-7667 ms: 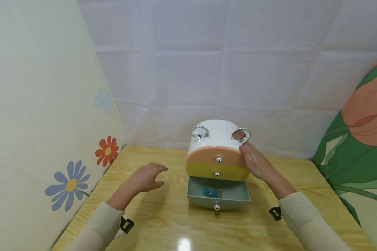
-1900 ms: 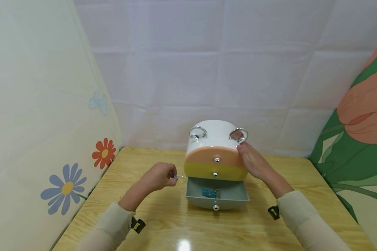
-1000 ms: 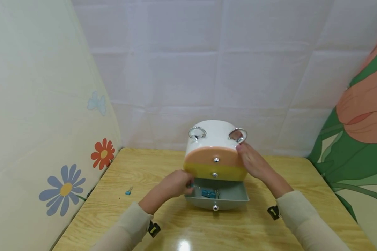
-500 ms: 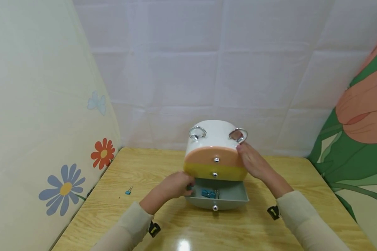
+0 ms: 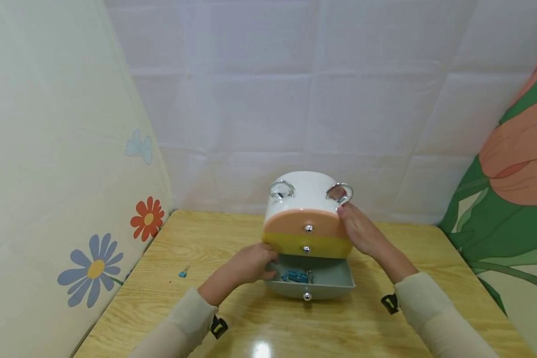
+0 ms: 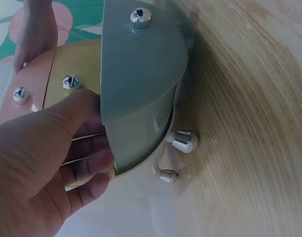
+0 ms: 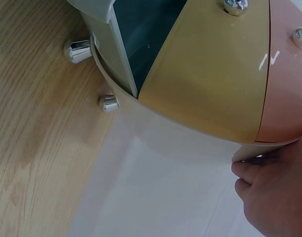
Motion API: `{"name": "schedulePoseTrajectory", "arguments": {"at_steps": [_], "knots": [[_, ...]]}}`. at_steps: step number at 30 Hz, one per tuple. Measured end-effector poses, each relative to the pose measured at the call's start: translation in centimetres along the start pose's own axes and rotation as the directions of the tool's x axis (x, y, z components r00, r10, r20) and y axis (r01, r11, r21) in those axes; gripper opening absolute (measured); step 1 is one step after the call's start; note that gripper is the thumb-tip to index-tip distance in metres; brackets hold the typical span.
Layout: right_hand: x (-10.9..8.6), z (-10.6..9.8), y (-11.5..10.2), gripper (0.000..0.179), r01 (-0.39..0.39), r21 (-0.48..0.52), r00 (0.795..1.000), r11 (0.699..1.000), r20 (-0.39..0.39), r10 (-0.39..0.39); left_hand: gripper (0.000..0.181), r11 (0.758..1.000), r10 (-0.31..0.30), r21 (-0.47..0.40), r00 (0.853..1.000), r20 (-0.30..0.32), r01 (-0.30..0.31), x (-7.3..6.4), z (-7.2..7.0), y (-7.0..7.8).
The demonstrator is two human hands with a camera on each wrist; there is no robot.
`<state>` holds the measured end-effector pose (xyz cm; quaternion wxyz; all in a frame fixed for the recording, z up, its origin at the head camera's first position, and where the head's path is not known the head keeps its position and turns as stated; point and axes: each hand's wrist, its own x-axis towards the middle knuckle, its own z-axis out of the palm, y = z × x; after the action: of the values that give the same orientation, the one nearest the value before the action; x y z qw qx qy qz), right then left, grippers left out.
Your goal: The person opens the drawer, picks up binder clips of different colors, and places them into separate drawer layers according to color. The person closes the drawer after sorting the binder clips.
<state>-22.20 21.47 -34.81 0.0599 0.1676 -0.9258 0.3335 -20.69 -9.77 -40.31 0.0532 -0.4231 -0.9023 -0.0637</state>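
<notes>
A rounded mini drawer cabinet [image 5: 302,186] with a white shell has an orange, a yellow and a pulled-out grey-green drawer [image 5: 335,273]. Several blue binder clips [image 5: 297,276] lie inside that drawer. My left hand [image 5: 249,266] is at the drawer's left edge, thumb and fingers parted; no clip shows in it, though some fingers are hidden inside. My right hand [image 5: 362,231] holds the cabinet's upper right side by the silver ring [image 5: 343,191], thumb in front and fingers behind. Another blue binder clip [image 5: 184,272] lies on the table, left of my left hand.
The wooden table [image 5: 232,323] carries the cabinet near its back edge. A white cloth [image 5: 250,99] hangs behind, with flower-printed cloths at left and right. Silver feet [image 6: 183,141] stick out under the cabinet.
My left hand has brought a blue binder clip from the table to the drawer and let it go among the others. The right hand has stayed on the cabinet.
</notes>
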Motion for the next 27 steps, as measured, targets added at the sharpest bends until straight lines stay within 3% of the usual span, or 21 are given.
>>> {"name": "schedulePoseTrajectory", "arguments": {"at_steps": [7,14,21,27], "knots": [[0.1,0.1,0.1,0.065,0.003,-0.001,1.0,1.0,-0.005,-0.003,0.025,0.999,-0.038,-0.024,0.999,-0.029,0.037,-0.8,-0.4,-0.4],[0.3,0.5,0.4,0.058,0.088,0.036,0.995,0.995,-0.041,-0.086,0.03,0.998,-0.053,-0.033,0.994,-0.099,0.05,-2.7,-0.4,-2.1],[0.4,0.6,0.3,0.061,0.074,0.039,0.997,0.996,-0.032,-0.073,0.031,0.987,-0.161,-0.038,0.984,-0.074,0.158,-5.6,-0.2,-4.5],[0.4,0.6,0.3,0.061,0.062,0.026,0.998,0.998,-0.03,-0.062,0.031,0.963,-0.269,-0.039,0.962,-0.046,0.267,-7.9,0.3,-6.7]]}}
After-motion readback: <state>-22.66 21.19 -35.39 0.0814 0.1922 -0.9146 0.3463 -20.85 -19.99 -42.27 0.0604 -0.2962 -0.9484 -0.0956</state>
